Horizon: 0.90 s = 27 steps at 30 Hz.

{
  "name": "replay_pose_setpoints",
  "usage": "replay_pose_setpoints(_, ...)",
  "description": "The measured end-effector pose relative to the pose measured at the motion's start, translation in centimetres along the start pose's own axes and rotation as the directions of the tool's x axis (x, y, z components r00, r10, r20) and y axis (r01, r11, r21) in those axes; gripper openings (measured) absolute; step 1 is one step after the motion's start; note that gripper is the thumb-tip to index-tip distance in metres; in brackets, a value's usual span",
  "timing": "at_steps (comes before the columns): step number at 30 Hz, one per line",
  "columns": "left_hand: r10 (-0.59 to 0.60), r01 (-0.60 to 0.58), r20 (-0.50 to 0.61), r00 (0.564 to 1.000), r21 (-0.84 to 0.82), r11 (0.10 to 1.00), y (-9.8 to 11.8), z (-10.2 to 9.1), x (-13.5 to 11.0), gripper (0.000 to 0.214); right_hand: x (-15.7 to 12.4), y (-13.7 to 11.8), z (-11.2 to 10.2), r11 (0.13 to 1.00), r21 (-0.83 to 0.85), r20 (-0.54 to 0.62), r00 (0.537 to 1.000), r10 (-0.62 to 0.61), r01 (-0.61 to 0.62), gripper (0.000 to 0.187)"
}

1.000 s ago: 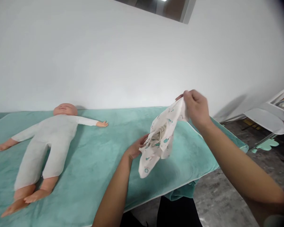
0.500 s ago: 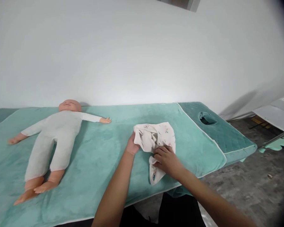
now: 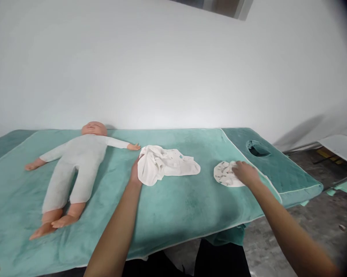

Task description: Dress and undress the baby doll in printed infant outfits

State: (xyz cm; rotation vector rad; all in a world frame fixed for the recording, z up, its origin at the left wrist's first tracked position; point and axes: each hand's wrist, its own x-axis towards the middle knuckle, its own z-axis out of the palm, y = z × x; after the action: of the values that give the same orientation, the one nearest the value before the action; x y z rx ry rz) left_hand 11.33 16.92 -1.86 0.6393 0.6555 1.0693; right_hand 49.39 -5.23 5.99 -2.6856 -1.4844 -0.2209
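A baby doll (image 3: 75, 165) in a pale grey suit lies on its back at the left of a teal-covered table (image 3: 173, 207). Beside the doll's outstretched hand lies a white printed baby garment (image 3: 167, 166), crumpled. My left hand (image 3: 135, 172) grips its left end, mostly hidden behind the cloth. To the right a smaller bunched white printed cloth (image 3: 224, 174) rests on the teal cover, and my right hand (image 3: 244, 172) lies on its right edge with the fingers curled on it.
A white wall runs close behind the table. The table's right end has a darker quilted section with a face hole (image 3: 257, 148). Beyond it are a grey floor (image 3: 314, 219) and a white piece of furniture (image 3: 339, 144) at the far right.
The cloth I held up in both hands came down onto the table. It now lies as two pieces: my left hand drew one toward the doll, my right hand moved the other rightward.
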Motion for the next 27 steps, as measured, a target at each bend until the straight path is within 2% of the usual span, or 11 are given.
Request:
replay_pose_setpoints(3, 0.034, -0.034, -0.009, 0.999, 0.009, 0.999, -1.0, -0.9, 0.1, 0.039, -0.8, -5.4, 0.9, 0.959, 0.179, -0.065, 0.976, -0.21, 0.218, 0.038)
replay_pose_setpoints(6, 0.171, -0.169, -0.038, 0.984, 0.055, 0.984, -1.8, -0.7, -0.2, 0.046, -0.3, -12.5, 1.7, 0.76, 0.431, -0.179, 0.872, -0.455, 0.486, 0.049)
replay_pose_setpoints(9, 0.247, -0.236, -0.043, 0.968, 0.181, 0.955, -1.3, 0.0, -0.8, 0.053, 2.3, -19.5, 2.5, 0.567, 0.635, -0.191, 0.817, -0.544, 0.525, 0.06)
replay_pose_setpoints(11, 0.273, -0.238, -0.037, 0.961, 0.386, 0.891, 0.1, 0.7, -1.3, 0.057, 4.4, -23.2, 2.6, 0.484, 0.715, -0.154, 0.789, -0.595, 0.505, 0.062)
replay_pose_setpoints(12, 0.276, -0.228, -0.017, 0.961, 0.518, 0.825, 0.9, 1.2, -1.7, 0.056, 5.3, -24.5, 2.5, 0.448, 0.734, -0.134, 0.756, -0.641, 0.511, 0.061)
replay_pose_setpoints(14, 0.27, -0.222, 0.065, 0.961, 0.763, 0.607, 2.9, 2.6, -2.6, 0.045, 6.5, -26.3, 2.0, 0.4, 0.736, -0.088, 0.662, -0.744, 0.546, 0.055)
replay_pose_setpoints(17, 0.3, -0.275, 0.192, 0.934, 0.924, 0.266, 6.2, 5.5, -4.5, 0.023, 7.2, -26.7, 0.1, 0.396, 0.645, -0.04, 0.546, -0.837, 0.654, 0.034)
replay_pose_setpoints(20, 0.4, -0.282, 0.261, 0.879, 0.96, -0.008, 9.3, 9.1, -6.8, 0.02, 7.1, -25.5, -3.8, 0.416, 0.52, -0.141, 0.555, -0.82, 0.746, 0.021)
replay_pose_setpoints(22, 0.406, -0.203, 0.307, 0.861, 0.939, -0.279, 11.2, 11.9, -8.2, 0.029, 6.9, -24.6, -7.5, 0.415, 0.487, -0.279, 0.587, -0.76, 0.768, 0.02)
replay_pose_setpoints(24, 0.405, -0.113, 0.349, 0.845, 0.857, -0.503, 12.7, 14.9, -9.3, 0.034, 6.5, -24.0, -11.3, 0.381, 0.485, -0.413, 0.59, -0.693, 0.787, 0.02)
replay_pose_setpoints(27, 0.459, -0.082, 0.423, 0.781, 0.799, -0.596, 14.6, 18.6, -10.5, 0.033, 6.4, -23.1, -15.7, 0.333, 0.437, -0.533, 0.539, -0.652, 0.836, 0.021)
